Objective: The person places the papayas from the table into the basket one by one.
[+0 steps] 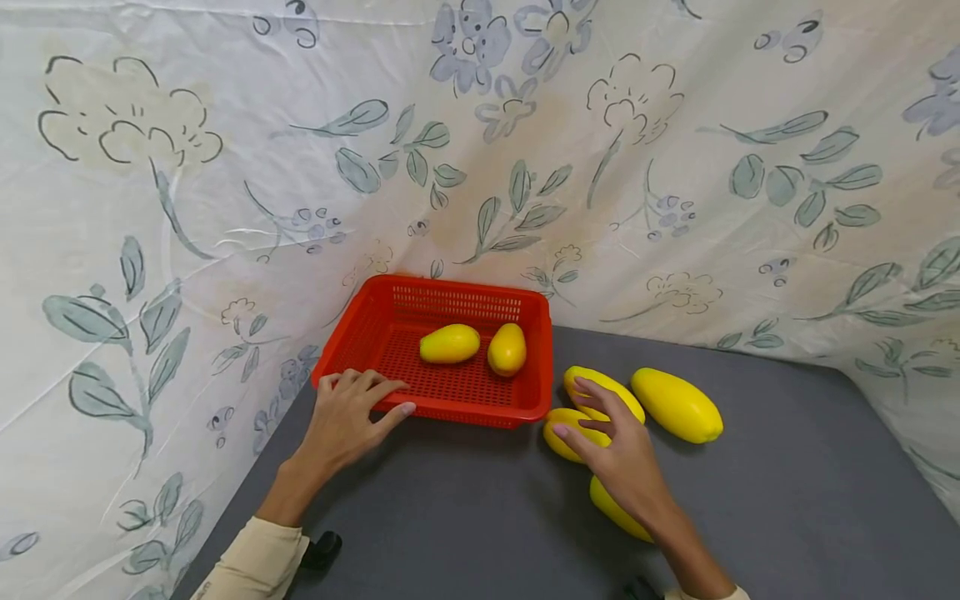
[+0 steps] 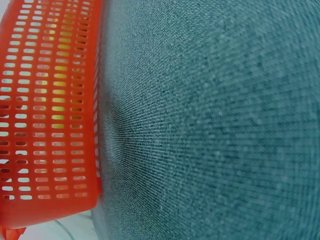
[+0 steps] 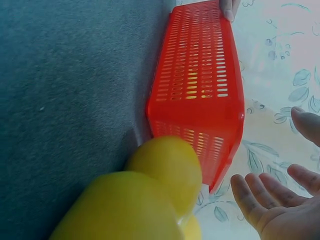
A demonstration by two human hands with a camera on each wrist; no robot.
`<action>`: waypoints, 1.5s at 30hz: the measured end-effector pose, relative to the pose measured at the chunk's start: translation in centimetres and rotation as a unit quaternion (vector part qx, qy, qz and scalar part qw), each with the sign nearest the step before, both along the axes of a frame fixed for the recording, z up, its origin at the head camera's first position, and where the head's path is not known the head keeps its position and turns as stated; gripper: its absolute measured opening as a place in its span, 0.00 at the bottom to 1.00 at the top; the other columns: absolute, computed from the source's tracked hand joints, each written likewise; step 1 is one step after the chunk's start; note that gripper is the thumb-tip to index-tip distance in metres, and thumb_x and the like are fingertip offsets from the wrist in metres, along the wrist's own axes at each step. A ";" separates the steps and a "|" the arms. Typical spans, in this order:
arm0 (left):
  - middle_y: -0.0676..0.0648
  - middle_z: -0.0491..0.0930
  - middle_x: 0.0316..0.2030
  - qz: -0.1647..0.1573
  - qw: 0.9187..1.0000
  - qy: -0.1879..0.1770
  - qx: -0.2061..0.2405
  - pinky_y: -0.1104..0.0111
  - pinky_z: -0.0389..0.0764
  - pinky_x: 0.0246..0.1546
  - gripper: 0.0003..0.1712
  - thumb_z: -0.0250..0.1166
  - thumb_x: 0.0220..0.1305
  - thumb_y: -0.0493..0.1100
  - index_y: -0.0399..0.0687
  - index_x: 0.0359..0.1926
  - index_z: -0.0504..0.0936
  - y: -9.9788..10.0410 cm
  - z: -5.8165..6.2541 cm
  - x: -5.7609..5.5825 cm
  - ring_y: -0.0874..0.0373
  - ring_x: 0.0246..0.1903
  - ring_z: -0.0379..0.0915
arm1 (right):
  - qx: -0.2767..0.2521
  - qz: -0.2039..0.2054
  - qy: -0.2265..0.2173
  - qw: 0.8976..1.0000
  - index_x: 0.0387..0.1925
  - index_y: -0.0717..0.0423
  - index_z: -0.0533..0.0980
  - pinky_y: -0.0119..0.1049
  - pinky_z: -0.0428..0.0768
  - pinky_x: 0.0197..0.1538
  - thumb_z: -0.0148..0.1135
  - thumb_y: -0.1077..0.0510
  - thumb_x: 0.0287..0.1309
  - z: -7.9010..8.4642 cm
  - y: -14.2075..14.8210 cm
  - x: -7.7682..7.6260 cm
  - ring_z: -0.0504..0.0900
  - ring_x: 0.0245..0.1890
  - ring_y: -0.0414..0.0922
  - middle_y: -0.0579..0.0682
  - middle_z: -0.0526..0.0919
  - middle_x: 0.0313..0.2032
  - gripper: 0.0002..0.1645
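My left hand [image 1: 347, 423] grips the near-left rim of a red perforated plastic basket [image 1: 450, 408], its thumb along the front edge and its fingers over the inner side. Two smooth yellow oblong fruits, a left one [image 1: 450, 344] and a right one [image 1: 507, 350], lie inside. To the right of the basket, my right hand [image 1: 626, 454] hovers with spread fingers and nothing in its grasp. Below and around it lie a rear yellow fruit [image 1: 600, 385], a front-left one [image 1: 564, 433] and a nearer one [image 1: 622, 512], all partly hidden by the hand.
Another yellow fruit [image 1: 677, 406] lies farther right on the dark grey tabletop [image 1: 787, 467]. A floral cloth [image 1: 480, 167] hangs behind and beside the table, close to the basket's back. Dark wrist gear [image 1: 321, 550] shows by the left sleeve.
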State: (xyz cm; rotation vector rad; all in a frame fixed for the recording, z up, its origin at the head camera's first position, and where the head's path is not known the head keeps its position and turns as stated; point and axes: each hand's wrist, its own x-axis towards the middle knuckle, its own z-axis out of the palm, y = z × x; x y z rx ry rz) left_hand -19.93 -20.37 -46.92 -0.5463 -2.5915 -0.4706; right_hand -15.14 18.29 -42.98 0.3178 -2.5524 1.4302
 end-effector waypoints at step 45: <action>0.46 0.84 0.47 0.000 1.000 0.011 0.003 0.42 0.65 0.53 0.24 0.70 0.65 0.63 0.58 0.55 0.90 0.4 -0.1 -0.2 0.44 0.47 0.76 | 0.097 -0.026 -0.028 0.995 0.73 0.52 0.71 0.38 0.84 0.57 0.76 0.46 0.64 -3.5 7.7 3.5 0.82 0.60 0.51 0.51 0.79 0.65 0.41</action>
